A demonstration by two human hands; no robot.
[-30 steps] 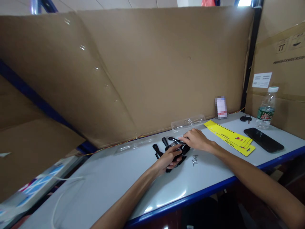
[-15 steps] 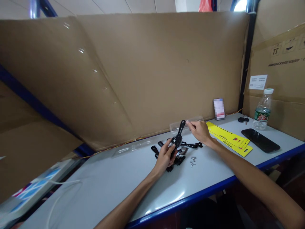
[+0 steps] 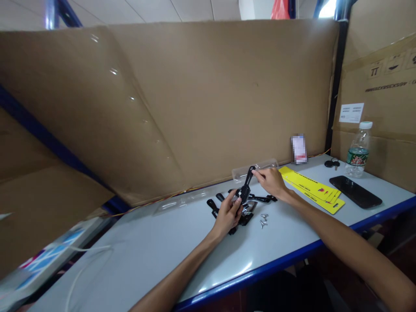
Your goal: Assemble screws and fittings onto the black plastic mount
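My left hand is closed around the middle of a black spokeshave, which is tilted with one handle pointing up and away. The fingers of my right hand pinch together at the tip of that upper handle. Under and behind my left hand lie more black spokeshave parts, partly covered by it. Another black spokeshave rests just to the right of the held one. Small silver wing screws lie on the table in front of the pile.
Yellow printed cards lie right of my right hand, beside a black phone. Farther back are keys, a plastic bottle and an upright phone. Clear plastic packaging lies along the cardboard wall.
The held spokeshave has shifted slightly to the right. My right fingertips have come in closer onto its handle tip.
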